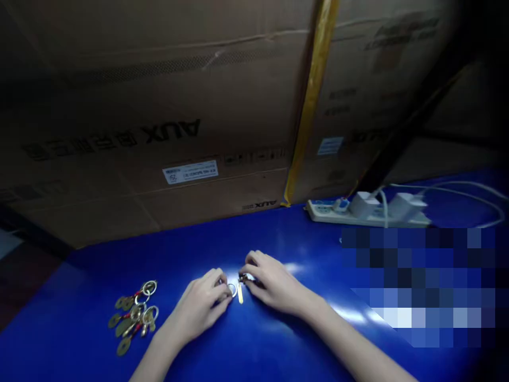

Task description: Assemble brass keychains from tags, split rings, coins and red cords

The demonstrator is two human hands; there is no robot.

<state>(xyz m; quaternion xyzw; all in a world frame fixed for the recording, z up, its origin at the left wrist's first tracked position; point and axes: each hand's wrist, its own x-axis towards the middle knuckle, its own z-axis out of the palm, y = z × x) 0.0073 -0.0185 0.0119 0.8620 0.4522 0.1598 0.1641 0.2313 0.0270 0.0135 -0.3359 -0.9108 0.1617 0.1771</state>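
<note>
Near the middle of the blue table my left hand [207,302] pinches a metal key ring [233,290] between thumb and fingers. Close by on its right, my right hand [270,278] has its fingers curled round a small dark metal piece [243,278], whose exact kind I cannot make out. A narrow gold-coloured strip [240,293] shows between the two hands, just below that metal piece. Left of my left hand lies a pile of keychains [135,315] with rings, red parts and round coin-like bronze discs.
Large cardboard boxes [222,106] stand along the back of the blue table [254,345], with yellow tape [310,101] down a seam. A white power strip [330,213] with plugs and cables lies at the back right. A pixelated patch covers the right side.
</note>
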